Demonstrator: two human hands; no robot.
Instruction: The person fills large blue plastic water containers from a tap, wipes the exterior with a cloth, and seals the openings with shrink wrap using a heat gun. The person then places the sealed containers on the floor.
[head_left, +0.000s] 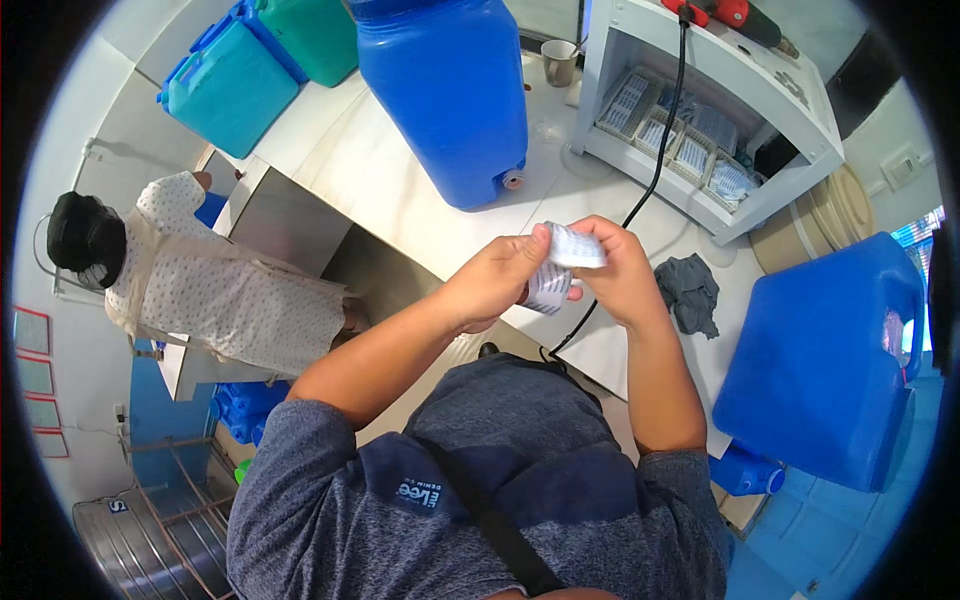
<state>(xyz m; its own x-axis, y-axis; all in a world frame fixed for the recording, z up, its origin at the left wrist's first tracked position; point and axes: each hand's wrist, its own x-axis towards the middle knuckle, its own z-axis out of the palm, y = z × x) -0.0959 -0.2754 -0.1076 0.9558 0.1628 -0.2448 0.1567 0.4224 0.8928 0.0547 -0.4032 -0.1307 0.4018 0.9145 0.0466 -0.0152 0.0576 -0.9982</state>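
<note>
A strip of thin white printed film, probably plastic seals (576, 245), is stretched between my two hands above the table edge. My left hand (501, 274) grips its left end with the thumb on top. A further fold of the printed film (549, 289) hangs below, under the left fingers. My right hand (616, 262) pinches the strip's right side between thumb and fingers. Part of the film is blurred, and the fingers beneath it are partly hidden. Behind the hands stands a big blue water container (457, 97) with a spout near its base.
A black cable (664, 142) drops from a red heat gun (739, 15) on the white shelf (780, 67), passing behind my right hand. Baskets of printed film (675, 146) fill that shelf. A grey cloth (686, 292) and blue jug (817, 360) lie right; a person (225, 277) stands left.
</note>
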